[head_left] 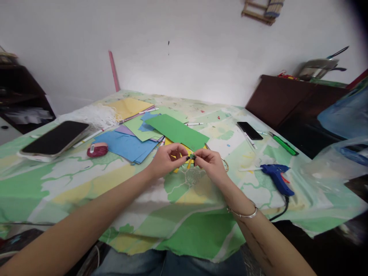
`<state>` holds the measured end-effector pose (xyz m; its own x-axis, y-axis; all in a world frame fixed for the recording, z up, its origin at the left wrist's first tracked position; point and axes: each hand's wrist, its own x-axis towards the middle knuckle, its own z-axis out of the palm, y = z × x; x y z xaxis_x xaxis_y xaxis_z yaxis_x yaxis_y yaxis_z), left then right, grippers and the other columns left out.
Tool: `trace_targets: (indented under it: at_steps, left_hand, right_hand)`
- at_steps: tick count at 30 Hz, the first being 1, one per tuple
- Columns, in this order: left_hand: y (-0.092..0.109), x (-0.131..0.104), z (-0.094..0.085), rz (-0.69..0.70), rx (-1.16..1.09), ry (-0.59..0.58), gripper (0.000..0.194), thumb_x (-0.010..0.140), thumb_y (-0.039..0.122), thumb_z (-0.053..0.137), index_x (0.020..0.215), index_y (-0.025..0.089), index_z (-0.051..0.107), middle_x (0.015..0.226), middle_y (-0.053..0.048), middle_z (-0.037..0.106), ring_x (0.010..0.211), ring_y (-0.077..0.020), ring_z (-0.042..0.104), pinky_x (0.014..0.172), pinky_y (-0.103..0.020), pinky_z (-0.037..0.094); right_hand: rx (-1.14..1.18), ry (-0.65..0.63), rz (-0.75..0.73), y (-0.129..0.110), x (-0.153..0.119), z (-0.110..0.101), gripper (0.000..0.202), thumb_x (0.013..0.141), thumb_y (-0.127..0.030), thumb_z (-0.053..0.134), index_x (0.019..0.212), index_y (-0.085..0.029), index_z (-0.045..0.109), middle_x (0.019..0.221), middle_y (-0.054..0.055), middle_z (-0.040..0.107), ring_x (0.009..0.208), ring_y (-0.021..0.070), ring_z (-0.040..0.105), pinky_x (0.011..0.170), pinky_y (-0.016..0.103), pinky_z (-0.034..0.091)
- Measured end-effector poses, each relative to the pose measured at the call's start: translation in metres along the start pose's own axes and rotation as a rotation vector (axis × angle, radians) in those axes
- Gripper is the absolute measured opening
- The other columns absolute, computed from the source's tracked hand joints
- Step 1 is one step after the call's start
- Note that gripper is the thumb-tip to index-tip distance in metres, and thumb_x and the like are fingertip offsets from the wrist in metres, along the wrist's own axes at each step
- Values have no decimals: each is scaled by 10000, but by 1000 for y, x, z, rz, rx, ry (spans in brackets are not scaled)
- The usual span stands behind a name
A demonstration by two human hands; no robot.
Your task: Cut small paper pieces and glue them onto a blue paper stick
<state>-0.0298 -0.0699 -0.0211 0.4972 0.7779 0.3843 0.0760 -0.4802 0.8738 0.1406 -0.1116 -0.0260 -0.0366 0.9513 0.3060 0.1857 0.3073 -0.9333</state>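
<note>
My left hand (167, 159) and my right hand (212, 164) meet above the middle of the table, both closed in a pinch. Between their fingertips is a small green piece (191, 156), perhaps paper; its shape is too small to make out. Just behind the hands lies a sheet of green paper (178, 131), with yellow paper partly showing beneath it. Blue sheets (129, 145) are spread to the left of my left hand. A gold-coloured ring or bangle (226, 165) shows beside my right hand, partly hidden by it.
A blue glue gun (277, 178) with a cord lies at right, near a green cutter (284, 143) and a black phone (249, 130). At left are a larger phone (56, 138), dark red yarn (97, 150) and white string (92, 117). A plastic bag (333, 165) hangs over the right edge.
</note>
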Motion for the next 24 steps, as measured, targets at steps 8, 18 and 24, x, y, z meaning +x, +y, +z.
trace_targets:
  at_steps: [8,18,24]
  left_hand:
    - [-5,0,0,169,229,28,158,732,288,647,783,140,660,708,-34,649,488,-55,479,446,-166,378]
    - [-10,1,1,213,265,43,159,759,214,591,848,161,712,807,-62,699,541,-76,541,482,-173,416]
    - [-7,1,2,174,255,44,172,755,201,586,849,165,725,744,-51,710,526,-83,547,469,-174,406]
  right_hand:
    - [-274,79,-156,10,-4,4,103,748,-223,548,736,-159,628,572,-7,572,519,96,493,506,214,389]
    - [-415,117,-265,0,-5,6,94,738,-176,528,728,-160,620,568,-10,588,499,87,485,490,201,391]
    - [-415,151,-270,4,-4,8,91,734,-182,550,796,-167,615,632,10,635,549,110,560,531,220,453]
